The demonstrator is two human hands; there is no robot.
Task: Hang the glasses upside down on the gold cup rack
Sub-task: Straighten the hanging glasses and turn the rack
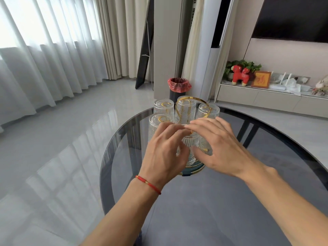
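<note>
While 4 ribbed glasses (pixel 186 108) hang inverted on the gold cup rack (pixel 192 102), left hand (pixel 165 153) and right hand (pixel 218 146) grasp another glass (pixel 190 148); no writing legible.

Nearest glass (pixel 190 153) and rack base (pixel 194 170) largely behind both hands.
</note>
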